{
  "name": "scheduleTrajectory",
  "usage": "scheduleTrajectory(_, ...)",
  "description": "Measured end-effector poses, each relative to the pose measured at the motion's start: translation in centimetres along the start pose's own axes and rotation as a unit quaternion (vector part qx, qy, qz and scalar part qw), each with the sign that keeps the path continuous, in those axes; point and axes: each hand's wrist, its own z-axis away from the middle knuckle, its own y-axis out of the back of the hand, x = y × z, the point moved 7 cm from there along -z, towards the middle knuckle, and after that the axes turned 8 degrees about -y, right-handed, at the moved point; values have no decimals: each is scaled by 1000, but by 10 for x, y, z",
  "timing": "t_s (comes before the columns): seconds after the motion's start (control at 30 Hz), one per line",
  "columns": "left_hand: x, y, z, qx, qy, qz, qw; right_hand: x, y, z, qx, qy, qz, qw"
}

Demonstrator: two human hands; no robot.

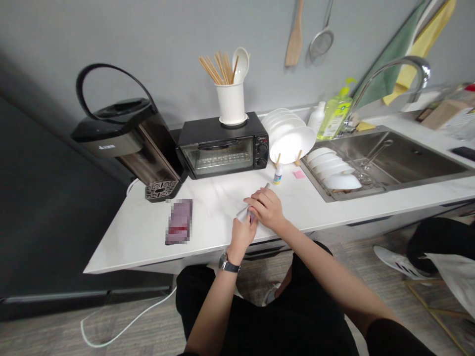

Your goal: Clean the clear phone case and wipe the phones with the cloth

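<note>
Both hands are close together near the front edge of the table [148, 232]. The left hand [242, 235] pinches a small white paper [243, 213] from below. The right hand [265, 207] presses on top, so the paper stays flat. A little bottle [277, 174] stands just behind, near the plates [289, 138]. The blurred card [179, 221] lies well to the left, with bare table between.

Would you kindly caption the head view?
Both hands, left hand and right hand, hold a small white object over the white countertop.
</note>
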Motion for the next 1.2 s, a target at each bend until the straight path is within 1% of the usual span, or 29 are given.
scheduleTrajectory(0.03, 0, 0, 0, -4, 4, -4, 1000, -2, 0, -6, -21, 10, 7, 1000)
scheduleTrajectory(0.1, 0, -1, 1, -16, 12, -11, 1000, -2, -3, -20, -83, 15, 11, 996)
scheduleTrajectory(0.2, 0, -1, 1, -36, 23, -17, 999, 9, -13, -39, -184, -35, -28, 982)
scheduleTrajectory(0.27, 0, 0, 0, -37, 24, -15, 999, 20, -20, -43, -220, -79, -71, 970)
scheduleTrajectory(0.3, 1, 1, 0, -34, 24, -11, 999, 27, -22, -43, -216, -101, -92, 967)
scheduleTrajectory(0.33, 1, 2, 0, -31, 25, -7, 999, 33, -22, -41, -195, -122, -108, 967)
scheduleTrajectory(0.4, 1, 2, -1, -28, 25, -2, 999, 42, -21, -30, -130, -159, -125, 971)
scheduleTrajectory(0.47, 1, 1, -1, -30, 17, 0, 999, 45, -17, -12, -64, -187, -119, 973)
scheduleTrajectory(0.53, 1, -1, 0, -36, 4, -2, 999, 38, -11, 5, -2, -185, -88, 979)
scheduleTrajectory(0.6, 1, -3, 1, -41, 0, -4, 999, 25, -2, 13, 49, -153, -57, 985)
scheduleTrajectory(0.63, 1, -3, 1, -43, 1, -7, 999, 16, 2, 14, 58, -127, -44, 989)
scheduleTrajectory(0.67, 0, -4, 1, -44, 3, -9, 999, 8, 3, 12, 49, -95, -32, 994)
scheduleTrajectory(0.77, 1, -4, 1, -46, 6, -14, 999, -12, -4, -5, -41, -5, 3, 999)
scheduleTrajectory(0.83, 1, -4, 1, -53, 9, -16, 998, -16, -9, -18, -92, 38, 17, 995)
scheduleTrajectory(0.9, 1, -4, 0, -59, 13, -18, 998, -12, -14, -29, -122, 43, 12, 992)
scheduleTrajectory(0.97, 1, -2, -2, -61, 19, -19, 998, -1, -20, -34, -136, 17, -4, 991)
scheduleTrajectory(1.03, 1, 0, -2, -57, 23, -18, 998, 12, -24, -32, -119, -43, -20, 992)
scheduleTrajectory(1.07, 1, 0, -2, -56, 25, -17, 998, 19, -24, -28, -93, -82, -30, 992)
scheduleTrajectory(1.13, 1, 1, -2, -60, 29, -17, 998, 27, -22, -14, -20, -159, -59, 985)
scheduleTrajectory(1.2, -1, 0, -2, -70, 34, -20, 997, 29, -21, 4, 49, -215, -87, 972)
